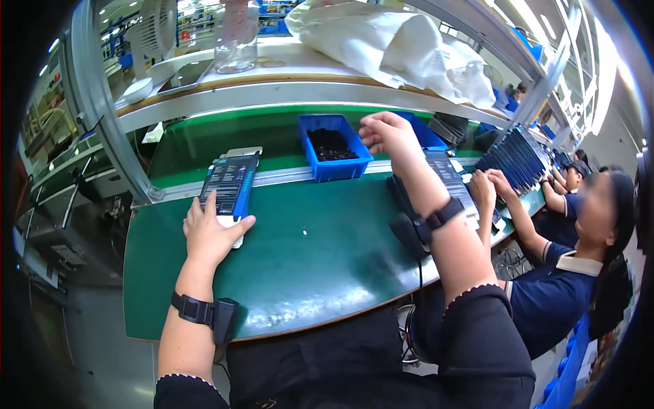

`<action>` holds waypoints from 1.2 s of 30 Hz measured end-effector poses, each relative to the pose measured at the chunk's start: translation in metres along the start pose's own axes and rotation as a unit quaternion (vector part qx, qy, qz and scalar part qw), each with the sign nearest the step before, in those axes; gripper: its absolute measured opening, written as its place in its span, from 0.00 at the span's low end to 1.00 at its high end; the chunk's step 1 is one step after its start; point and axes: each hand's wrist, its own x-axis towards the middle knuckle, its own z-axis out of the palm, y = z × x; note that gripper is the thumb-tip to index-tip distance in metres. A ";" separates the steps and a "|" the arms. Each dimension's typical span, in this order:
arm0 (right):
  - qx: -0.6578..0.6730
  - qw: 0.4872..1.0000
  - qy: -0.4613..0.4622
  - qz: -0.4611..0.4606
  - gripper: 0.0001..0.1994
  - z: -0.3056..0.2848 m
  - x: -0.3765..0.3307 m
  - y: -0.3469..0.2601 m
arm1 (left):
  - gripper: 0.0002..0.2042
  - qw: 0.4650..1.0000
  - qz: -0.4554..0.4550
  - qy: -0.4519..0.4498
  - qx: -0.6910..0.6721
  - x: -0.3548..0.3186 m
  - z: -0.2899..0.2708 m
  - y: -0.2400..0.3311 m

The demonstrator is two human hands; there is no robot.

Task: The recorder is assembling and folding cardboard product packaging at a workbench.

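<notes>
At the left of the green table, my left hand [210,235] lies over the near end of a black-and-blue printed carton [235,178], fingers spread. The carton's white end flaps show at its far end and under my thumb. My right hand [390,136] is raised beside the right edge of a blue bin [332,170]. Its fingers are bent together, and whatever may be in them is hidden. Small black pieces [330,144] lie in that bin. Under my right forearm are a dark object, partly hidden, and more printed cartons [449,178].
Behind my right hand stands a second blue bin [429,136]. A co-worker [558,286] sits close on my right, hands near a row of dark cartons [519,162]. Above the table's far side runs a shelf [286,94] with a white bag [381,44] and clear jar [235,41].
</notes>
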 end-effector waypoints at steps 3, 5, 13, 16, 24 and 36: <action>-0.161 0.986 0.018 0.046 0.15 0.007 0.052 0.030 | 0.45 0.999 0.015 0.014 -0.035 0.002 0.000 0.006; -0.355 0.934 -0.022 0.031 0.22 0.019 0.076 0.062 | 0.41 0.995 0.029 0.070 -0.059 0.005 0.008 -0.004; -0.478 0.867 -0.137 0.045 0.16 0.046 0.078 0.092 | 0.26 0.992 -0.016 0.115 -0.042 0.031 0.020 -0.040; -0.454 0.889 -0.038 -0.030 0.13 0.045 0.067 0.093 | 0.25 0.987 -0.028 0.084 -0.133 0.036 0.015 -0.048; -0.483 0.840 0.145 -0.202 0.16 0.045 0.052 0.099 | 0.12 0.781 -0.095 0.021 -0.617 0.032 -0.008 -0.053; 0.165 0.984 0.068 -0.007 0.11 0.059 0.016 0.051 | 0.17 0.507 -0.100 -0.317 -0.795 0.000 -0.010 -0.003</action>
